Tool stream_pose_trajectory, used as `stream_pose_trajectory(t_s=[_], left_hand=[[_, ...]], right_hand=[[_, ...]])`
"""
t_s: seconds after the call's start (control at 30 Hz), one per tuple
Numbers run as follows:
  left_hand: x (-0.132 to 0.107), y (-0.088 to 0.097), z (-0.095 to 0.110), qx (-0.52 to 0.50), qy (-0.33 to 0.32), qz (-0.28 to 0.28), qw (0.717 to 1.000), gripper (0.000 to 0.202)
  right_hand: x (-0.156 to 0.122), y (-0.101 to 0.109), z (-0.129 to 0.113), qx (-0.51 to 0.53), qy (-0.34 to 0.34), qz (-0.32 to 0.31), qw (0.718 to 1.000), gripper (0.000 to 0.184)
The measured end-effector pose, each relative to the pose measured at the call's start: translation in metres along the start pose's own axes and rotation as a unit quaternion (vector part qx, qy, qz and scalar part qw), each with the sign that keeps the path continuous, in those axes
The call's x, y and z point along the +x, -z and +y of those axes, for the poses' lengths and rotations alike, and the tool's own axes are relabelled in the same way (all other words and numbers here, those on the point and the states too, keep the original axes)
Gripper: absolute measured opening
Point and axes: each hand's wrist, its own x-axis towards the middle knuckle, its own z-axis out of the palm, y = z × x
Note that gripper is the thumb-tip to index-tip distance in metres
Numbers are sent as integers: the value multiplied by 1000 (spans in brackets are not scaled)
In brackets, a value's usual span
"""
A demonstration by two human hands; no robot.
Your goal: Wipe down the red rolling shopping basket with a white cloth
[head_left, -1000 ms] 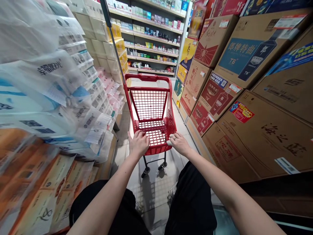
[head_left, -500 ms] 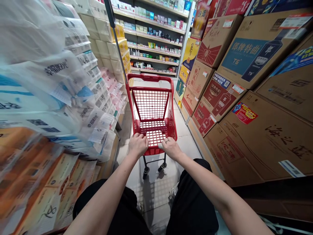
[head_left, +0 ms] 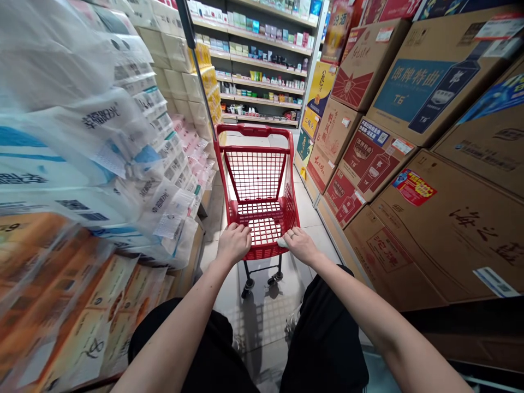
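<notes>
As two bare hands bear on the near rim of a red plastic shopping cart (head_left: pixel 266 251), its mesh basket stands midway between stacked goods in a shop aisle. The left hand (head_left: pixel 234 243) is mostly closed, fingers bent over the near left corner; the right hand (head_left: pixel 301 244), ringed on one finger, is half curled at the near right corner, with a small pale item (head_left: pixel 282 242), too small to identify, at its fingertips. The undersides of both grips are hidden. Below the basket, black casters (head_left: pixel 275 279) stand on a light tiled floor (head_left: pixel 315 236), while a slender pole (head_left: pixel 201 82) with a dark upper section rises beside the cart's far left corner. Black trousers (head_left: pixel 323 338) show on either side of the near floor. Plastic-wrapped tissue packs (head_left: pixel 135 128) are heaped along the left, above orange-and-cream packs (head_left: pixel 92 327) and near pink packs (head_left: pixel 198 155). On the right, cardboard cartons with Chinese lettering are stacked high, among them a carton with a blue panel marked T6 (head_left: pixel 421 90) and a plain brown carton bearing a red-and-yellow sticker (head_left: pixel 414 186). Beyond the cart, wall shelves (head_left: pixel 270 39) hold rows of small boxes, tubes and bottles.
</notes>
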Motion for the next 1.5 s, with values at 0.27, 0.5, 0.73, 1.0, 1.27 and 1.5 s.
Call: stream_pose_trajectory(t_s=[0.27, 0.5, 0.73, 1.0, 1.27, 1.5], left_hand=[[2, 0, 14, -7, 25, 11, 1000, 40], [2, 5, 24, -37, 0, 24, 999, 39], [4, 10, 30, -24, -94, 34, 995, 39], [18, -11, 60, 1, -115, 111, 987, 43], [23, -13, 86, -12, -125, 127, 984, 42], [30, 3, 76, -29, -219, 43, 974, 37]], right_hand=[[9, -3, -20, -6, -9, -23, 1000, 11], [20, -3, -47, 16, -25, -9, 1000, 9], [-13, 5, -12, 20, -15, 13, 1000, 13], [-47, -3, 39, 0, -85, 29, 996, 16], [-25, -2, 14, 26, -69, 7, 997, 9], [-36, 3, 26, 98, -49, 7, 994, 16]])
